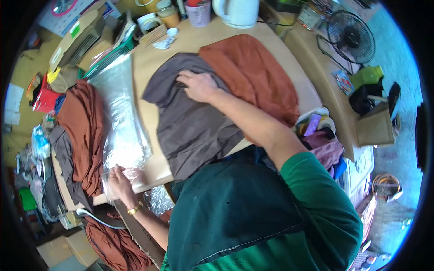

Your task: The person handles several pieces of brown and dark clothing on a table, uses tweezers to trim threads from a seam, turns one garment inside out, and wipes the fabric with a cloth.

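My left hand (120,184) is at the table's front edge, thumb and fingertips pinched at the near end of a stack of clear plastic bags (120,115). My right hand (200,86) rests on a dark grey fabric piece (196,135) spread before me. Its fingers are bent, and a small dark spot shows beneath them; whether it is an object or a fold, I cannot tell. A rust-brown fabric piece (254,74) lies beside the grey one, partly under my right forearm. Left of the bags, more rust-brown cloth (83,135) hangs over the table edge with grey cloth (64,149).
A white electric kettle (240,13), a lilac plastic basket (198,14) and a lidded jar (168,14) stand at the back. A green basket (112,56) holds packets at the back left. On the right side table is a black fan (351,37). Below left lies bundled brown cloth (115,244).
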A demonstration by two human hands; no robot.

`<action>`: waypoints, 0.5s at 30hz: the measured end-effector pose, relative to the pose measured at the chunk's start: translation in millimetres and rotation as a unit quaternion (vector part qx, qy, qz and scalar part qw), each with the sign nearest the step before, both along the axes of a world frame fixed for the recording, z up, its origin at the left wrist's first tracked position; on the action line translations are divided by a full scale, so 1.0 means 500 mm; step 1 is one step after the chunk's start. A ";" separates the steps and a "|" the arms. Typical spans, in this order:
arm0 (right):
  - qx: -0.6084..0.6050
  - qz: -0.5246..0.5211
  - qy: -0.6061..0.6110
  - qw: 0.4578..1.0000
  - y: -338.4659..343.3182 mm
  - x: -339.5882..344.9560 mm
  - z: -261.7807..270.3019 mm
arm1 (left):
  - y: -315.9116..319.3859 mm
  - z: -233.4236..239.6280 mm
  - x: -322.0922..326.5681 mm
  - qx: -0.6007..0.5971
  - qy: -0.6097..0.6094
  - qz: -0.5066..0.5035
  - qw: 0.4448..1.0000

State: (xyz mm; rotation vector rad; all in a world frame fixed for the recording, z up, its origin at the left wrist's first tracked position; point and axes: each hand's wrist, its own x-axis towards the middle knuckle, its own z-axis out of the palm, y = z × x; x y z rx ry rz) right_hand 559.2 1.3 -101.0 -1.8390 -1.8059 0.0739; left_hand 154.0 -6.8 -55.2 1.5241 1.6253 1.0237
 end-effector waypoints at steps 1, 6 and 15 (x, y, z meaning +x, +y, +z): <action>-0.018 0.005 0.004 1.000 0.005 0.006 0.005 | 0.001 0.004 -0.036 -0.013 -0.120 0.012 0.993; -0.036 0.030 -0.015 0.999 0.033 0.046 0.017 | -0.041 0.047 0.052 -0.090 -0.163 -0.023 0.982; -0.066 0.040 0.091 0.993 -0.096 -0.150 0.109 | -0.120 -0.033 0.281 -0.026 -0.060 -0.210 0.976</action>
